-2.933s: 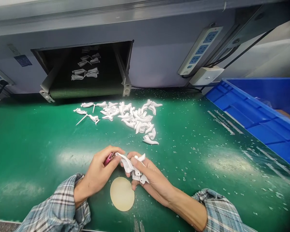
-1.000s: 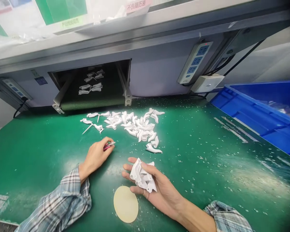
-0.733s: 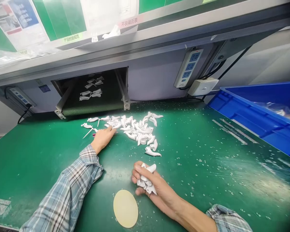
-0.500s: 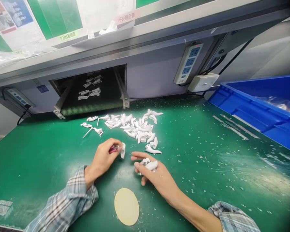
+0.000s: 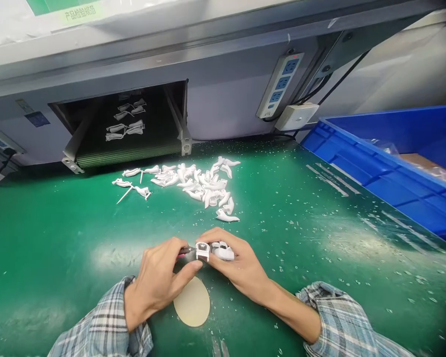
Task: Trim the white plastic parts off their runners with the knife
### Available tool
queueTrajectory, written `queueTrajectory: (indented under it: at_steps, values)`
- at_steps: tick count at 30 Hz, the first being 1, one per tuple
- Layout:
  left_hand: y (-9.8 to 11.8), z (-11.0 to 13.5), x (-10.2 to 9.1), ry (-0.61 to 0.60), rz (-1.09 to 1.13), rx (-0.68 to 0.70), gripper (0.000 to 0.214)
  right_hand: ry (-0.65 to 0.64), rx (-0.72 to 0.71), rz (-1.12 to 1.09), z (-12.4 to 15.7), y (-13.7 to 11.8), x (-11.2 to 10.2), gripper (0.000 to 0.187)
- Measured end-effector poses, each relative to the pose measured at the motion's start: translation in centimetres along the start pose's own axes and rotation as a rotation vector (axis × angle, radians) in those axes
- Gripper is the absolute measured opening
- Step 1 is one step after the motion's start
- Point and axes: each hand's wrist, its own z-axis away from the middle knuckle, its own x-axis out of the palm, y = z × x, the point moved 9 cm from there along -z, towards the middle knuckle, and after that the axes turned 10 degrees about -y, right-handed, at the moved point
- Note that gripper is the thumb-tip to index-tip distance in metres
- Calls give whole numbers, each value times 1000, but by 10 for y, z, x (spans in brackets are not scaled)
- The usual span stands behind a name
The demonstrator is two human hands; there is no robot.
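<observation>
Since half a second ago, the left hand (image 5: 158, 275) has swung in from apart to just beside the right hand (image 5: 241, 263), whose spread fingers have closed on the white piece (image 5: 202, 252), now at the pink-handled tool (image 5: 186, 251)'s tip.

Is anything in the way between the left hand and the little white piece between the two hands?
Nothing visible blocks it. Only the pink-and-dark tool that the left hand itself holds comes in between, its tip at the white piece; I can't tell whether they touch. The pale yellow disc lies on the near side.
</observation>
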Motion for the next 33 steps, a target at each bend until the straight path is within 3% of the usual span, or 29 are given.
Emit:
queueTrajectory:
  at_steps: [4,13,28,33]
  values:
    - [-3,1,11,-85,34,-39,24,8,-87,21,2,-5,-1,16]
    - [-10,2,27,-214,263,-129,30,18,-83,-8,4,-3,1,15]
    - [-5,0,30,-266,382,-99,37,69,-100,30,7,-13,-1,14]
    - [-5,-1,29,-250,410,-70,41,65,-17,10,6,-8,2,10]
